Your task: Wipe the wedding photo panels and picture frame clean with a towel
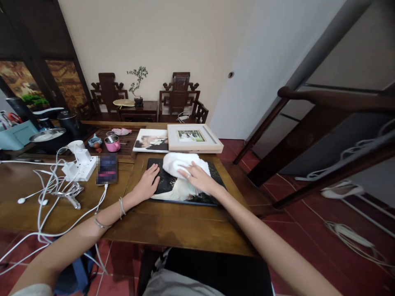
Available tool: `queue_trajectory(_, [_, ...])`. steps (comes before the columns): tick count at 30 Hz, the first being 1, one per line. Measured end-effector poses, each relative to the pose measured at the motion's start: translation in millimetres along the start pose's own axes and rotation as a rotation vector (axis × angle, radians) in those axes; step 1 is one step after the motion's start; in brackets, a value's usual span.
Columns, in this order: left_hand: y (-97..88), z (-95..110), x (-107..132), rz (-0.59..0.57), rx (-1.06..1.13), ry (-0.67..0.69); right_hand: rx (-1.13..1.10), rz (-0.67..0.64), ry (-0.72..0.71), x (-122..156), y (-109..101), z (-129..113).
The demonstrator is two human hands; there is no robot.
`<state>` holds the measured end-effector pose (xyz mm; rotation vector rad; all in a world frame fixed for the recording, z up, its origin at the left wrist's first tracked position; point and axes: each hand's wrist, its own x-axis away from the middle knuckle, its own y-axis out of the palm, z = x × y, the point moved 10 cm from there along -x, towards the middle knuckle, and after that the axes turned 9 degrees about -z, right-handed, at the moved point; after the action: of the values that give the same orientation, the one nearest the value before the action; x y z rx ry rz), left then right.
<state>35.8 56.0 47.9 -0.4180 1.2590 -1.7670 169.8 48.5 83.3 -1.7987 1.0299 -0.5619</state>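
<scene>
A dark photo panel (173, 192) with a pale dress in its picture lies flat on the wooden table. My left hand (148, 183) rests on the panel's left edge with its fingers outstretched and nothing held. Over the upper middle of the panel lies a bunched white cloth (174, 161). My right hand (197, 176) presses on this cloth, fingers bent over it, and a ring shows on one finger. The cloth and hand hide part of the picture.
Behind the panel lie a light-framed picture (212, 142) and another photo panel (145, 142). To the left are a phone (106, 169), a power strip (84, 168) with tangled white cables, a clear clip (72, 195) and a pink cup (112, 144). A wooden chair (296, 135) stands right.
</scene>
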Motion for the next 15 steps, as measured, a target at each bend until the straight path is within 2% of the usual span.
queue_trajectory(3, [0.0, -1, 0, 0.008, 0.013, 0.01, 0.043, 0.046, 0.036, -30, -7, 11])
queue_trajectory(6, [-0.2, -4, 0, 0.027, 0.034, 0.006, 0.066, 0.054, 0.02, -29, -6, 2])
queue_trajectory(8, [0.3, -6, 1, 0.036, 0.043, 0.004, 0.075, 0.046, -0.036, -11, -1, -16])
queue_trajectory(12, [3.8, -6, 1, 0.022, 0.05, 0.013, 0.073, -0.03, -0.149, 50, 15, -59])
queue_trajectory(15, [2.5, -7, 2, 0.036, 0.074, -0.001, 0.089, -0.105, -0.176, 86, 23, -78])
